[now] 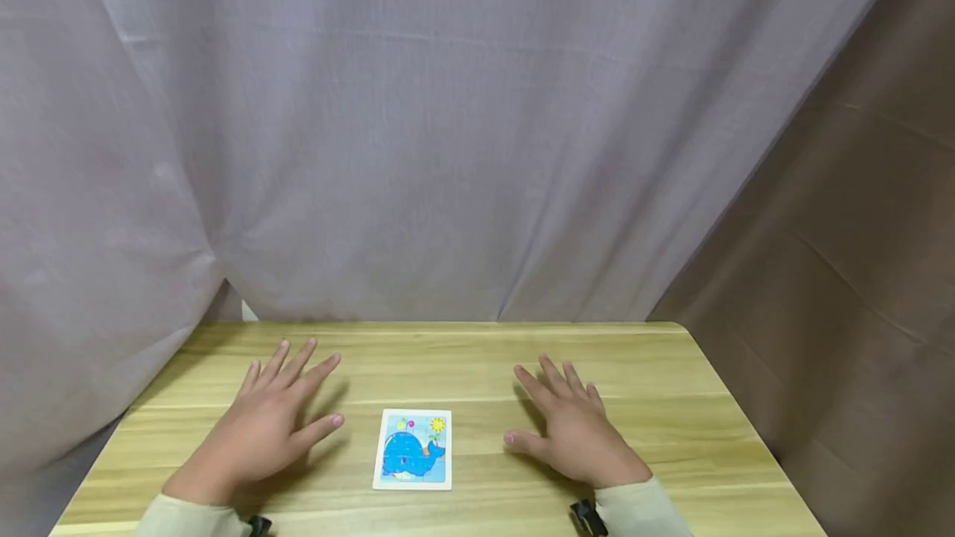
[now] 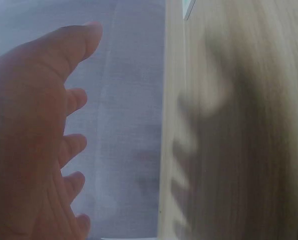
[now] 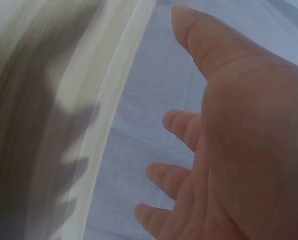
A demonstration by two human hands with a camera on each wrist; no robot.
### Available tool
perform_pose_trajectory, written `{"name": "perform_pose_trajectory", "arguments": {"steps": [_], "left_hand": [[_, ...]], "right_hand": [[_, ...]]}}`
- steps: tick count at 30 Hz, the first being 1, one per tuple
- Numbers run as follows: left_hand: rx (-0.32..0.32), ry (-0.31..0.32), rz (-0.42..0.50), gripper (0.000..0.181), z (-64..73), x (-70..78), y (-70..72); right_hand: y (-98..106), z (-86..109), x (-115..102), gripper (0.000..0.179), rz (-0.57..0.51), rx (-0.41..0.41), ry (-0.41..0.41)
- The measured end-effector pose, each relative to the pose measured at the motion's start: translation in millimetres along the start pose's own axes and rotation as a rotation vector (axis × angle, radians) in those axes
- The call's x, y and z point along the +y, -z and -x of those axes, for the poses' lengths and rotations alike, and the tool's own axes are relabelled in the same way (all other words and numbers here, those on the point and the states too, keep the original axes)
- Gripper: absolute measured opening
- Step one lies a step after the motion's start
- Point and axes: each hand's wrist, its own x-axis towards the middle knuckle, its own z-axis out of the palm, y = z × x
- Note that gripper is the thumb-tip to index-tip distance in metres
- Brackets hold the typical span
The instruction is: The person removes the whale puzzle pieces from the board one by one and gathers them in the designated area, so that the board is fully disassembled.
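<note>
Item 1: puzzle board (image 1: 413,450), qty 1. Lies flat on table betw. your two hands, touching neither. From your L hand (image 1: 264,429) it's to the R; from your R hand (image 1: 570,429), to the L. L thumb tip is a bit nearer its edge than R thumb tip. Long axis: looks nr-square in head view; allowing for foreshortening, prob. runs away from you, but can't be sure. Sits approx. square to you, slight slant on L side.
Mat'l: thin, flat, rigid-looking; white border, rounded corners, pic of blue whale w/ yellow flower-like shape top R; fine seams across pic.

Item 2: hands, qty 2. Both yours spread, fingers apart, thumbs turned inward, nothing held. Shadows on wood suggest both hover over the top.

Item 3: table (image 1: 485,512). Pale yellow-brn wood-look top, streaky grain running L–R, rounded far R corner.

Item 4: grey curtain (image 1: 448,147), soft folds, behind table; brn curtain (image 1: 836,230) to R.

Item 5: pale sleeves (image 1: 642,512), blk wrist straps (image 1: 588,516).
</note>
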Motion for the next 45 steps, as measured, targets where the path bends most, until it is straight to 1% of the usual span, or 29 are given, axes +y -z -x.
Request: {"name": "perform_pose_trajectory", "arguments": {"steps": [3,6,9,13,16,19,21,24,27,31,36,43,45], "left_hand": [[-0.016,-0.008,-0.013,0.083,-2.0,1.7,1.8],[-0.034,-0.039,-0.010,0.080,-3.3,6.6,1.5],[-0.069,-0.070,0.013,0.077,-2.9,12.1,-1.8],[-0.153,-0.083,0.057,0.078,-2.5,17.9,-6.6],[-0.215,-0.084,0.077,0.080,-4.0,22.5,-9.4],[-0.252,-0.081,0.095,0.085,-6.1,27.7,-12.6],[-0.261,-0.072,0.110,0.087,-6.9,30.8,-15.2],[-0.267,-0.051,0.132,0.093,-6.4,34.4,-19.4],[-0.271,-0.029,0.145,0.101,-5.1,37.2,-23.3],[-0.268,-0.007,0.143,0.108,-4.5,41.3,-26.0],[-0.260,0.010,0.135,0.109,-6.5,45.1,-28.9],[-0.293,0.056,0.206,0.109,-6.2,42.6,-38.7],[-0.292,0.054,0.206,0.109,-6.2,42.2,-41.0]], "right_hand": [[0,-1.6,-5,0.098,-0.003,-0.006,0.016],[1,-2.6,-9,0.096,0.003,-0.016,0.034],[2,-4.6,-12,0.093,0.006,-0.041,0.068],[2,-10.1,-17,0.089,0.018,-0.083,0.153],[2,-14.7,-22,0.085,0.038,-0.095,0.231],[3,-19.1,-27,0.081,0.053,-0.089,0.289],[3,-22.4,-32,0.080,0.058,-0.092,0.306],[4,-27.9,-40,0.079,0.037,-0.113,0.305],[4,-34.1,-48,0.077,-0.008,-0.136,0.309],[4,-41.6,-59,0.074,-0.066,-0.147,0.345],[2,-47.4,-69,0.072,-0.095,-0.171,0.369],[-3,-50.9,-83,0.076,-0.120,-0.199,0.383],[-4,-51.8,-88,0.076,-0.129,-0.201,0.375]]}}
